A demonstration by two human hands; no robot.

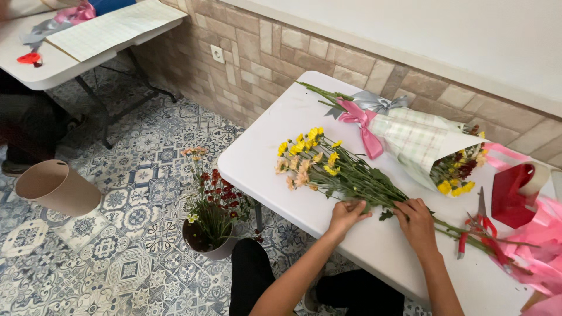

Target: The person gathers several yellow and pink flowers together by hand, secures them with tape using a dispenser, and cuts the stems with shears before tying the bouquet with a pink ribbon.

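A loose bunch of yellow and peach flowers (pixel 310 157) with long green stems lies on the white table (pixel 275 126). My left hand (pixel 346 213) rests fingers-down on the stems near their middle. My right hand (pixel 417 219) presses the same stems a little further toward the cut ends. Both hands touch the stems; whether either closes around them is unclear. A finished bouquet (pixel 418 143) wrapped in checked paper, tied with pink and grey ribbon, lies behind the loose bunch.
Red-handled shears (pixel 479 225) lie to the right of my right hand, beside pink ribbon (pixel 541 240) and a red ribbon roll (pixel 515 193). On the tiled floor stand a pot of dark red flowers (pixel 212 219) and a tan bucket (pixel 55 187). Another table (pixel 70 55) stands far left.
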